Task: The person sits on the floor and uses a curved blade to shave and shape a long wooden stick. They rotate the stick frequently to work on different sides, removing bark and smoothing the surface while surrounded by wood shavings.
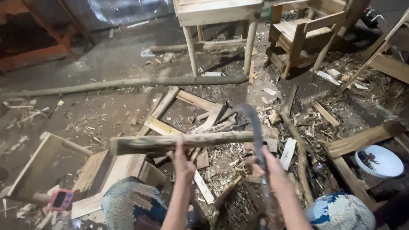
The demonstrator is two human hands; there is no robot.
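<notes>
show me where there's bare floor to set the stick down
The barest floor lies beyond the long pole, toward the chair legs. A thinner patch sits between that pole and the slanted plank frame at left. It is crowded under the left hand and the stick, with offcuts and chips, and around the white bowl.

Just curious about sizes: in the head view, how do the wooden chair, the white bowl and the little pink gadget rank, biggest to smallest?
1. wooden chair, though farthest away
2. white bowl
3. pink gadget, clearly smallest, despite lying nearest the camera
</notes>
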